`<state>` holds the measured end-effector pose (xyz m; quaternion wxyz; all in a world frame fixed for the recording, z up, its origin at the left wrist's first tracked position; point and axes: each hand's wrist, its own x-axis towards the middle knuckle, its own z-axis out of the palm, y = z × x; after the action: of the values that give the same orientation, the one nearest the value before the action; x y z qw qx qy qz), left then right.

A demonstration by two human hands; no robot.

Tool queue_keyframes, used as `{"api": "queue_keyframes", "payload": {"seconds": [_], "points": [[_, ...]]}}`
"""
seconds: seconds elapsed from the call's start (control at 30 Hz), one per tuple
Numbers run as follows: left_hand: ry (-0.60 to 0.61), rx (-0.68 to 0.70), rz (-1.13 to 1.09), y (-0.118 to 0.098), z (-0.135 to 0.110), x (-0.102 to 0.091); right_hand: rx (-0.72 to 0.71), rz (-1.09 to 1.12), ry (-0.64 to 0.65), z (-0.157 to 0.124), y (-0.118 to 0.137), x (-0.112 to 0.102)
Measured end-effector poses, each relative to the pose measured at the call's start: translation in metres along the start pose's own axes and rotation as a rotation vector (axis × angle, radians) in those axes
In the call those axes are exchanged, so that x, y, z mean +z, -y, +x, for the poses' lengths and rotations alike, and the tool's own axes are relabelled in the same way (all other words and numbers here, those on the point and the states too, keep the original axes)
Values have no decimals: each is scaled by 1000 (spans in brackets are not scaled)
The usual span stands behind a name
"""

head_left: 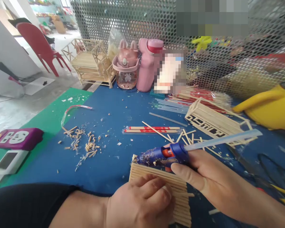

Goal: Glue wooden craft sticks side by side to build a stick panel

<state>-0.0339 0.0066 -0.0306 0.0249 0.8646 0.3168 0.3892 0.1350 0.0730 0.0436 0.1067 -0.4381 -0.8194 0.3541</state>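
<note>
My right hand [206, 174] is wrapped round a blue hot glue gun [150, 157], thumb along its side. A long translucent glue stick [224, 139] juts from the gun's back end. The gun's nozzle is at the far left corner of a flat panel of wooden sticks [182, 210], laid side by side. My left hand [142, 201] presses on this panel with its fingers curled together; its fingertips are partly hidden. One short stick piece [190, 194] lies across the panel and pokes past its right edge.
Wood offcuts [91, 145] and glue strands litter the blue table. Wrapped chopsticks [154, 129], loose glue sticks [172, 106] and a small wooden stick frame [216, 122] lie beyond the gun. Pink bottles [146, 71] and a larger stick model [90, 61] stand behind. Cables [275, 167] lie right.
</note>
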Motion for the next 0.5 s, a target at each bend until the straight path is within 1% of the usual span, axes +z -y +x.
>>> {"api": "queue_keyframes", "payload": {"seconds": [0.1, 0.2, 0.33, 0.5], "points": [[-18, -17, 0, 1, 0, 0, -16, -32, -17, 0, -1, 0], [-9, 12, 0, 1, 0, 0, -30, -56, -46, -2, -3, 0], [5, -9, -5, 0, 0, 0, -59, -79, -71, -2, -6, 1], [4, 14, 7, 0, 0, 0, -68, -156, -93, -5, -11, -1]]}}
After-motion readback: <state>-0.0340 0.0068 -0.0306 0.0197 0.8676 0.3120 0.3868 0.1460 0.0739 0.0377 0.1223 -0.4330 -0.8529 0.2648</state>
